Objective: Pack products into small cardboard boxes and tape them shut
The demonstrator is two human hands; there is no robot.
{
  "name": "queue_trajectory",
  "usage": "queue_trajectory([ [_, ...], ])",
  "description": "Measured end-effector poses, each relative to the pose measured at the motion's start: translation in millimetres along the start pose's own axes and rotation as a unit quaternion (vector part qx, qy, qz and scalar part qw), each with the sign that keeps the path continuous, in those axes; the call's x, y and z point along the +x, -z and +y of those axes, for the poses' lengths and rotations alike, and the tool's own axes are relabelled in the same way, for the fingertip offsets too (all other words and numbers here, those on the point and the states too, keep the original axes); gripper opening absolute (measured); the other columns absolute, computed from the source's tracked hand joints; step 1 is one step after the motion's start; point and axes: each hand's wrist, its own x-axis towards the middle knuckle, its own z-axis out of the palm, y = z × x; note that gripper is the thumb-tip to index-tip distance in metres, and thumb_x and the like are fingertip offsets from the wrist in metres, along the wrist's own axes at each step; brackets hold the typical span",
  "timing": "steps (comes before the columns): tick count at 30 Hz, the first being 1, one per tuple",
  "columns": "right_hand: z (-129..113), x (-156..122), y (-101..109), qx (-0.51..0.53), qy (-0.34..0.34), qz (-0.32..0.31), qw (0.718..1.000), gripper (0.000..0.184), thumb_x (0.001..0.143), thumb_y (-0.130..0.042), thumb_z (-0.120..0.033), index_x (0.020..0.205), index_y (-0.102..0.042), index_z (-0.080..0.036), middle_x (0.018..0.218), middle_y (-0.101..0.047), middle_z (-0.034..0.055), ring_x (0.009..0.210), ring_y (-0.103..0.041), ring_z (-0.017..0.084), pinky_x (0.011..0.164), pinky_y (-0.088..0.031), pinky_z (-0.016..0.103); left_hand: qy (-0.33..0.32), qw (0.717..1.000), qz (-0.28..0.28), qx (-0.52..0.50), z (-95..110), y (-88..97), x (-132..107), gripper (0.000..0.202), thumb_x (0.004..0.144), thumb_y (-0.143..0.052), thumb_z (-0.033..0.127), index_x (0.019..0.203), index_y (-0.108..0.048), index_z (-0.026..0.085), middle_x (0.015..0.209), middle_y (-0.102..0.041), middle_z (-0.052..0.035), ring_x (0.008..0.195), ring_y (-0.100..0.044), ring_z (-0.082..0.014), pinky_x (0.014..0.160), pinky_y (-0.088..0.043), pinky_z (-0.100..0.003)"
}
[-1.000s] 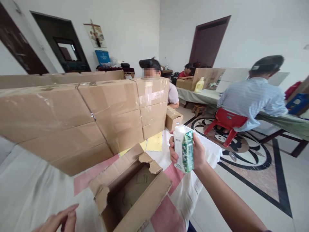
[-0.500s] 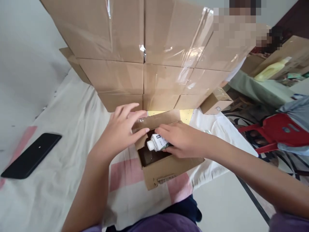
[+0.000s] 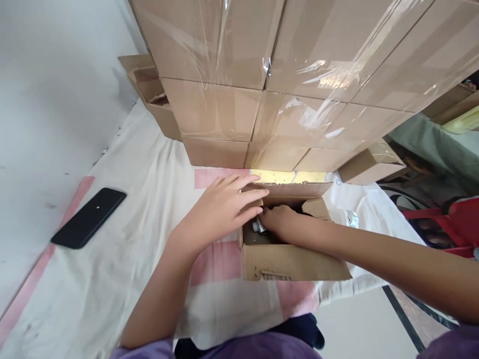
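Left grip (image 3: 229,208) spread at nine o'clock on the box (image 3: 299,263), we couldn't tell whether our right grip (image 3: 281,219) held the mostly-hidden carton (image 3: 257,227).

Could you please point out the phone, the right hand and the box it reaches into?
Phone (image 3: 89,218), head view: upper face.
Right hand (image 3: 283,223), head view: its back.
Box (image 3: 299,263), head view: near wall.

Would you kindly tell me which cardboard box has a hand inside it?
The open box in front of the taped stack; the right hand reaches inside it. No hand touches the left rear box or the small right box.
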Motion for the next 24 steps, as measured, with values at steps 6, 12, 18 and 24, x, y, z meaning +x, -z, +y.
queue_trajectory([
  [6, -9.1, 7.9, 13.9, -0.051, 0.038, -0.058, 0.996, 0.049, 0.079, -0.08, -0.021, 0.125, -0.064, -0.008, 0.112, -0.074, 0.0213, 0.09, -0.075, 0.035, 0.073, -0.057, 0.04, -0.006, 1.0, 0.006, -0.024, -5.3, -1.1, -1.6, 0.047, 0.099, -0.035, 0.006, 0.125, -0.067, 0.028, 0.143, -0.06, -0.0011, 0.131, -0.053, -0.0226, 0.107, -0.045, -0.042],
  [12, 10.4, -66.5, 56.2, 0.178, 0.075, 0.124, 0.973, 0.027, 0.102, -0.049, -0.028, 0.122, -0.067, -0.024, 0.117, -0.073, 0.0065, 0.102, -0.07, 0.024, 0.086, -0.055, 0.036, 0.045, 0.996, 0.022, -0.078, -5.6, 10.6, -3.5, 0.047, 0.103, -0.033, 0.015, 0.145, -0.049, 0.031, 0.139, -0.064, 0.0003, 0.123, -0.06, -0.0198, 0.1, -0.047, -0.037],
  [18, 53.5, -154.3, -23.2, 0.288, -0.036, 0.425, 0.858, 0.032, 0.099, -0.045, -0.017, 0.121, -0.065, -0.03, 0.119, -0.067, 0.0075, 0.116, -0.063, 0.026, 0.098, -0.052, 0.045, 0.057, 0.993, -0.059, -0.088, -6.1, 13.3, -1.3, 0.03, 0.099, -0.043, 0.02, 0.101, -0.072, 0.029, 0.105, -0.07, 0.0018, 0.096, -0.065, -0.0185, 0.077, -0.048, -0.031],
  [24, 40.9, -153.6, -91.8, 0.332, -0.061, 0.341, 0.877, 0.084, 0.089, -0.066, -0.025, 0.161, -0.024, -0.035, 0.167, -0.025, 0.0092, 0.154, -0.027, 0.032, 0.122, -0.033, 0.055, 0.065, 0.978, -0.143, -0.133, -4.9, 2.7, 2.4, 0.009, 0.087, -0.068, 0.036, 0.089, -0.073, 0.029, 0.108, -0.068, 0.0005, 0.111, -0.059, -0.0243, 0.086, -0.05, -0.034],
])
